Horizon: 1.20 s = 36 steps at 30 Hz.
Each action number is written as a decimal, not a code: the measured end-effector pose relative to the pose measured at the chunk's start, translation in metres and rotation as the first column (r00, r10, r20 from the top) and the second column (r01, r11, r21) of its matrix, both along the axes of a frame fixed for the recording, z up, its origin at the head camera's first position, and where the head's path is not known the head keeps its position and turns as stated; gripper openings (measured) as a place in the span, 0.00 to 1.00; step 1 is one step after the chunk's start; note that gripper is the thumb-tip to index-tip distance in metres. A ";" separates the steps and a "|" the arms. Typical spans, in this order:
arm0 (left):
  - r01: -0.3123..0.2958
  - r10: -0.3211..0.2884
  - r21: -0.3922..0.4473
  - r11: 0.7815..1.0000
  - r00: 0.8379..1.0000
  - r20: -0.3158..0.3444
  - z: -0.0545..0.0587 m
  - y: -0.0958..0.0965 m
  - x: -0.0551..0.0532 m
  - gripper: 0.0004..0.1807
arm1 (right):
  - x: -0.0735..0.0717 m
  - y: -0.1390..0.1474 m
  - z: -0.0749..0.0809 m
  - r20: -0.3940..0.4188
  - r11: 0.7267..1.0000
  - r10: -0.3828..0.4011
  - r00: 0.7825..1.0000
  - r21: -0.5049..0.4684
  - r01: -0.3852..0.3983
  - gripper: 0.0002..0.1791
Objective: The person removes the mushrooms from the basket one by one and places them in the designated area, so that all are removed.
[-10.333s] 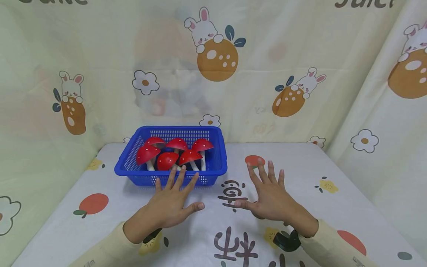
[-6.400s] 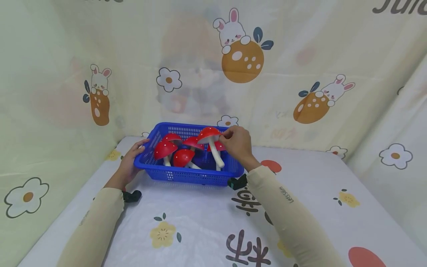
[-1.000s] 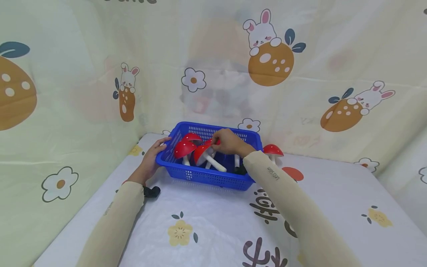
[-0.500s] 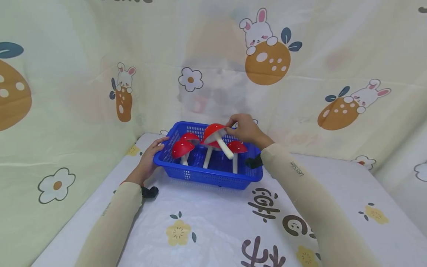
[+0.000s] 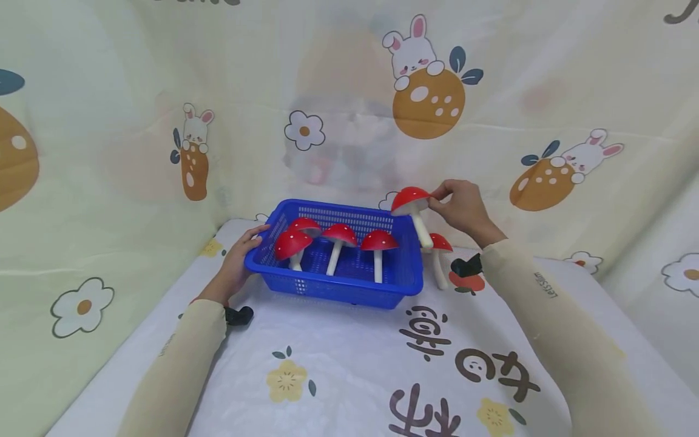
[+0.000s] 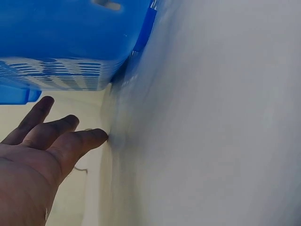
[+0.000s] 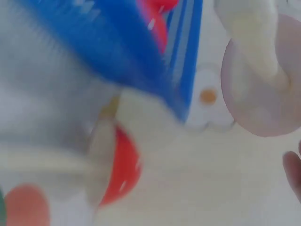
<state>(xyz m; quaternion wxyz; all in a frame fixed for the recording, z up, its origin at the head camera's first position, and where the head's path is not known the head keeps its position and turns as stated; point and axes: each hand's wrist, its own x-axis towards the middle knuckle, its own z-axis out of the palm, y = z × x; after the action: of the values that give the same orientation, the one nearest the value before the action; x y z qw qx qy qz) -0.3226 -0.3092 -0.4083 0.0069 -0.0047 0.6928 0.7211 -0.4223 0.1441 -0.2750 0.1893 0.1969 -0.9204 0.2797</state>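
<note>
A blue plastic basket (image 5: 333, 285) sits on the table with several toy mushrooms (image 5: 340, 233), red-capped and white-stemmed, inside. My left hand (image 5: 237, 264) touches its left end at the rim; in the left wrist view that hand's visible fingers (image 6: 77, 141) are extended below the basket's side. Thumb and fingers of my right hand (image 5: 464, 206) pinch the cap edge of another mushroom (image 5: 411, 201), held tilted above the basket's right end. Just right of the basket, another mushroom (image 5: 438, 261) is on the table, partly behind the held one. The right wrist view is blurred.
A white cloth (image 5: 327, 364) printed with flowers, fruit and lettering covers the table. Behind it hangs a cream curtain (image 5: 349, 164) with rabbit prints, close to the basket's back. More curtain lines both sides.
Both hands were spread over the table at first. The left hand has since come to the basket. One mushroom is now outside it; the right hand has lifted another up and rightward.
</note>
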 end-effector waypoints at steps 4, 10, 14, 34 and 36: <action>0.005 -0.005 -0.005 1.000 1.000 -0.003 0.000 0.000 0.000 0.25 | -0.003 0.034 -0.009 0.008 0.996 -0.088 0.996 -0.001 0.088 0.11; 0.007 -0.007 -0.003 1.000 1.000 0.009 -0.001 -0.002 0.000 0.25 | -0.005 0.073 -0.024 0.034 0.980 -0.200 0.979 -0.012 0.201 0.13; 0.008 -0.008 0.003 1.000 1.000 0.004 0.000 0.000 0.001 0.25 | -0.006 0.094 -0.039 0.051 0.955 -0.296 0.954 -0.008 0.296 0.16; -0.001 0.001 -0.003 1.000 1.000 -0.014 -0.002 0.000 -0.001 0.25 | -0.010 0.122 -0.101 0.259 0.919 -0.395 0.882 0.122 0.375 0.15; -0.001 0.001 0.007 1.000 1.000 -0.013 -0.003 0.000 -0.002 0.25 | -0.009 0.121 -0.104 0.278 0.922 -0.388 0.879 0.128 0.366 0.14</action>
<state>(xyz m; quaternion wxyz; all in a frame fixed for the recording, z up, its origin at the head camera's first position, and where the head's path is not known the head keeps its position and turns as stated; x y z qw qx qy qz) -0.3244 -0.3096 -0.4113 0.0020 -0.0005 0.6903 0.7235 -0.4315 0.2655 -0.3790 0.0921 -0.0236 -0.9684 0.2306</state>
